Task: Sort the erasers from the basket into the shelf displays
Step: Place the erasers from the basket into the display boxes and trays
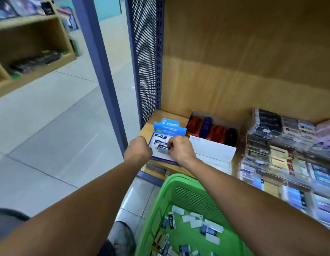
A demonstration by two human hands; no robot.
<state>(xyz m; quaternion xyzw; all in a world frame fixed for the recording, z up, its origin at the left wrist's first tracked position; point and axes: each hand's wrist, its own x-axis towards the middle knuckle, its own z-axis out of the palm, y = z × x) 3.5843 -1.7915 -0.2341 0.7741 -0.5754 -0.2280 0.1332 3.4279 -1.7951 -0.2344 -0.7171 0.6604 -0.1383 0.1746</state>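
A blue Pilot display box stands on the wooden shelf at its left end, with a few Pilot erasers lying inside. My right hand pinches one dark-sleeved Pilot eraser over the box's front part. My left hand is curled at the box's left front edge; what it grips is hidden. Below, the green basket holds several loose erasers in white and dark sleeves.
A white box sits right of the Pilot box, with a tray of red, blue and black items behind it. Stacked packaged stationery fills the shelf's right side. A perforated blue metal panel bounds the shelf on the left. Tiled floor lies to the left.
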